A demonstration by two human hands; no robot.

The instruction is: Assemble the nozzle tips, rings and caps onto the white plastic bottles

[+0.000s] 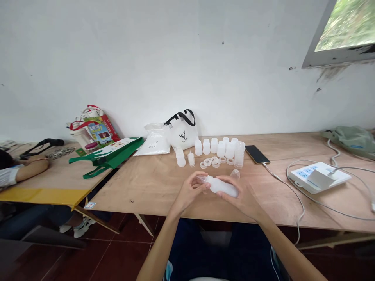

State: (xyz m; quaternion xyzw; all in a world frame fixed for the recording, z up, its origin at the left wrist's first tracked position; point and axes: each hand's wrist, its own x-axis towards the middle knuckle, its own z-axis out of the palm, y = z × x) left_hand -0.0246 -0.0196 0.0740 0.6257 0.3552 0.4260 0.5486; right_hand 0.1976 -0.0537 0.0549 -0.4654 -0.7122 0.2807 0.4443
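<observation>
A frosted white plastic bottle [221,186] lies tilted sideways above the table's front part, its neck pointing left. My right hand [240,198] is wrapped round its body. At the neck end, the fingers of my left hand [190,190] are closed on a small clear plastic piece [202,178]; its exact shape is partly hidden by the fingers. Just behind the bottle sits a clear dome-shaped cap [235,173]. Farther back are several pale plastic rings [215,160], a group of white bottles [221,148], and a stack of clear caps [239,155].
A white bottle [180,157] and a small clear nozzle-topped piece [191,159] stand left of the rings. Behind them are a white tote bag [183,136] and plastic package [154,142]. Rightward lie a phone [257,154], cables and a white box [318,177]. Another person's arm [32,169] rests at left.
</observation>
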